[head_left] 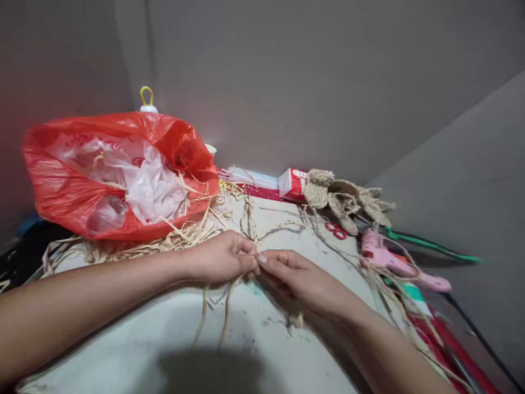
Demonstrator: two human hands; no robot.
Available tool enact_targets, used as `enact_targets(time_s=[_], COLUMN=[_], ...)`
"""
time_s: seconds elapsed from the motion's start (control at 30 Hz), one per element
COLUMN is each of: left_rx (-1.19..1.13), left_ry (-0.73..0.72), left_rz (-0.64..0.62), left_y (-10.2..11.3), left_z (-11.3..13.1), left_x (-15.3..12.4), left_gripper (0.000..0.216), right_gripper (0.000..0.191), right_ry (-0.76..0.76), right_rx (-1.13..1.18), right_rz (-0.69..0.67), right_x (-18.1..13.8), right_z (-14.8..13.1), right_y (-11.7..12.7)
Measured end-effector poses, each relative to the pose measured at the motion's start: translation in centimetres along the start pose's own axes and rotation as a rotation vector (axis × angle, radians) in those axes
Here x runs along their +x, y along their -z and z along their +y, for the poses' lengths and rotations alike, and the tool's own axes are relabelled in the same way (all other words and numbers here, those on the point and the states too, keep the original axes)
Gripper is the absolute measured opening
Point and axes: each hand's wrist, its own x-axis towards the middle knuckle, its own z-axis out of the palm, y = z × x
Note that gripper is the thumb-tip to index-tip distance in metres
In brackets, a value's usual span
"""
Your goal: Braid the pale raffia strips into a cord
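My left hand [223,256] and my right hand [295,276] meet at the middle of a white table top [262,350]. Both pinch the same thin straw strands [249,219], fingertips touching. The strands run from my fingers back toward a loose heap of pale straw [184,232], and loose ends [213,317] hang down toward me under the left hand.
A red plastic bag [118,169] with clear plastic inside lies at the back left. Woven straw pieces [344,200], a red-white box [292,184], red scissor handles [336,230] and a pink glue gun [394,260] sit at the right. Grey walls close in behind.
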Motion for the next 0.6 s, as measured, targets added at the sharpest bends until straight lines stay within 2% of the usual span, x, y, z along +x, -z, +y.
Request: enact_targets(time_s=[0.13, 0.23, 0.37, 0.5, 0.6], left_rx=[0.100, 0.272, 0.477, 0.494, 0.461], left_ry=[0.033, 0.015, 0.023, 0.123, 0.216], left_rz=[-0.062, -0.024, 0.014, 0.024, 0.067], left_y=[0.8, 1.0, 1.0, 0.1, -1.2], left_z=[0.2, 0.6, 1.7, 2.4, 2.1], left_x=[0.0, -0.2, -0.6, -1.3, -1.6], left_gripper=[0.012, 0.015, 0.015, 0.016, 0.019], right_gripper=[0.043, 0.041, 0.032, 0.032, 0.039], right_ry=[-0.068, -0.084, -0.068, -0.056, -0.070], right_rx=[0.175, 0.330, 0.378, 0.419, 0.532], right_rz=[-0.109, -0.129, -0.007, 0.144, 0.152], right_x=[0.1, 0.4, 0.6, 0.5, 0.3], right_z=[0.4, 0.7, 0.9, 1.0, 1.1], right_y=[0.3, -0.1, -1.4, -2.7, -3.3])
